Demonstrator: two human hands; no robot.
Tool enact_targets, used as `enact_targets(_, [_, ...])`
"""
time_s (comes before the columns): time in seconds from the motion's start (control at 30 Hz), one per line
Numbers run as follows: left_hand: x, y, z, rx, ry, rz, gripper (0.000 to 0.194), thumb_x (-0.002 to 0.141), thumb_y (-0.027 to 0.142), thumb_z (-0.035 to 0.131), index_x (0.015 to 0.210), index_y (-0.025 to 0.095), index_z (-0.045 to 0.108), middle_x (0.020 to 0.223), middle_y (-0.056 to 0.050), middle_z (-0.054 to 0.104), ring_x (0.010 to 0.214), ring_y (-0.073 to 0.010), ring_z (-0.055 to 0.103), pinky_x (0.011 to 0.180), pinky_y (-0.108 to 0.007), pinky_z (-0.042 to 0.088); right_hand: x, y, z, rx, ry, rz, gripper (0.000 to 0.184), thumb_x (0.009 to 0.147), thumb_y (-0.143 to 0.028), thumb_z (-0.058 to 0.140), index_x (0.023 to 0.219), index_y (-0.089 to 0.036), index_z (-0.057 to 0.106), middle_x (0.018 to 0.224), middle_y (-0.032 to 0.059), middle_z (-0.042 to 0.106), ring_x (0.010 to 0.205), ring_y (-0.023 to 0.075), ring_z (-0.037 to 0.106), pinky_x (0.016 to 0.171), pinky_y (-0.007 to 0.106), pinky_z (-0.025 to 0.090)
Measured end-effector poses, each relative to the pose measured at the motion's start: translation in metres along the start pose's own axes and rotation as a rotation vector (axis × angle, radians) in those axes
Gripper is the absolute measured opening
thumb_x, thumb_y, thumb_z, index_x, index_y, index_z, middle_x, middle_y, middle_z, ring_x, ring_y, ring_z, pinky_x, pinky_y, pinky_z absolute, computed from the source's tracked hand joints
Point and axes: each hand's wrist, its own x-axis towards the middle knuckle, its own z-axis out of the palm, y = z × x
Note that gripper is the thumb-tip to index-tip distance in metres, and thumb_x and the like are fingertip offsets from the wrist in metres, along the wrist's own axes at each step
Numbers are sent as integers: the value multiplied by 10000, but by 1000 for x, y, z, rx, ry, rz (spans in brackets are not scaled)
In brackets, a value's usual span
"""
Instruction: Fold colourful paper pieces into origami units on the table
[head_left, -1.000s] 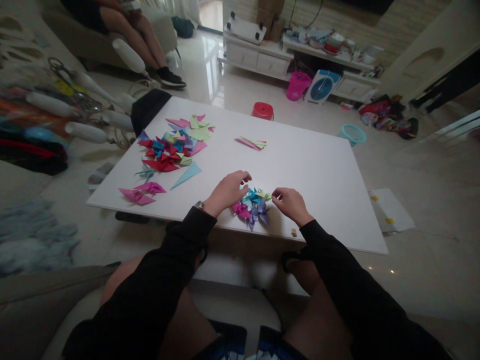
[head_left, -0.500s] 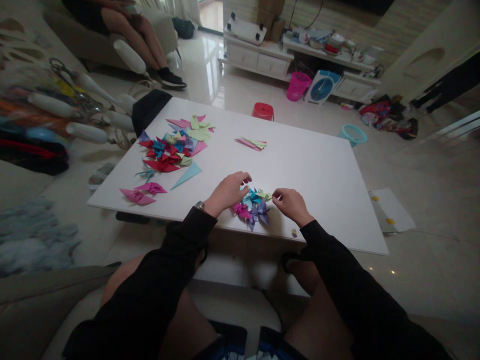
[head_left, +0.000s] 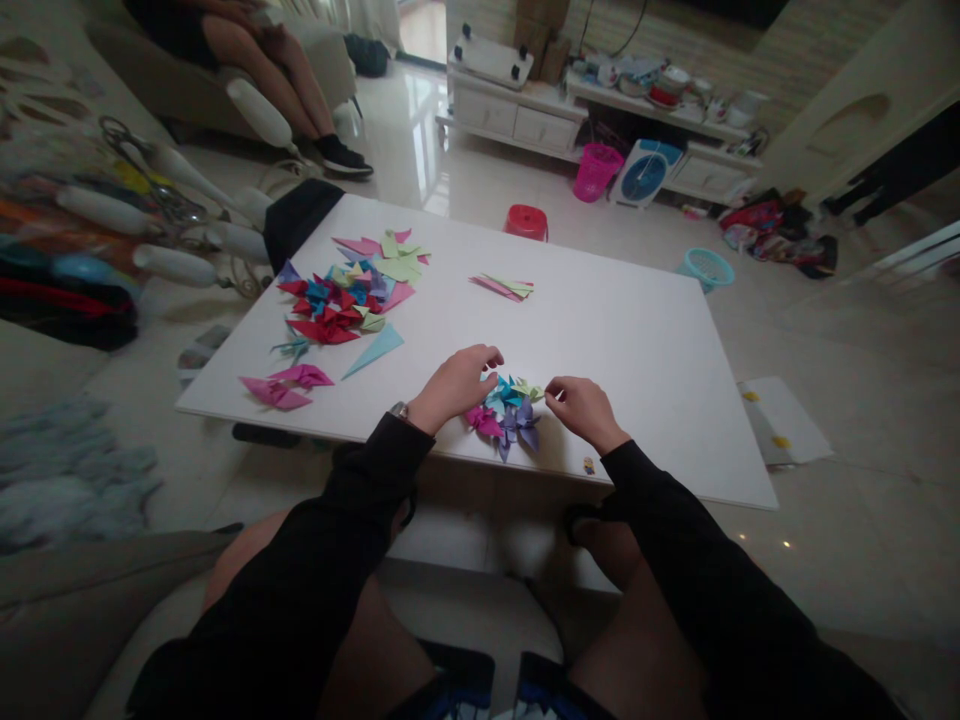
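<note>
Several folded paper flowers lie in a cluster near the front edge of the white table (head_left: 622, 340): a blue one (head_left: 504, 396), a magenta one (head_left: 486, 422), purple ones (head_left: 519, 428) and a light green one (head_left: 529, 389). Over the cluster's left side is my left hand (head_left: 461, 382), thumb and fingers apart, with nothing seen between them. From the right, my right hand (head_left: 581, 405) has its fingertips pinched at the outer tip of the light green paper flower.
At the table's left is a heap of folded paper pieces (head_left: 337, 305), with pink pieces (head_left: 277, 388) and a light blue triangle (head_left: 375, 350) nearby. Narrow folded strips (head_left: 502, 288) lie farther back. A red stool (head_left: 526, 222) stands beyond the table; a person sits on a sofa behind.
</note>
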Motion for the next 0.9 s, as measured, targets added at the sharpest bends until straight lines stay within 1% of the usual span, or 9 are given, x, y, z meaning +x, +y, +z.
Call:
enact_targets(0.37, [0,2,-1,-5,-5,-5,182,878,147,558,1022,188,660,1035,-72,711,947,-211,670,912,-377,538,0,-1,0,-1,2,8,182,914,-291,592,916,-235,766,952,42,791,852,206,695,724,293,431])
enact_targets(0.9, [-1,0,0,1,-10,9,202,868,138,559,1035,188,662,1033,-70,713,943,-212,669,900,-374,536,0,0,-1,-21,-8,22,191,915,-301,587,927,-241,767,941,48,787,854,212,693,725,299,438])
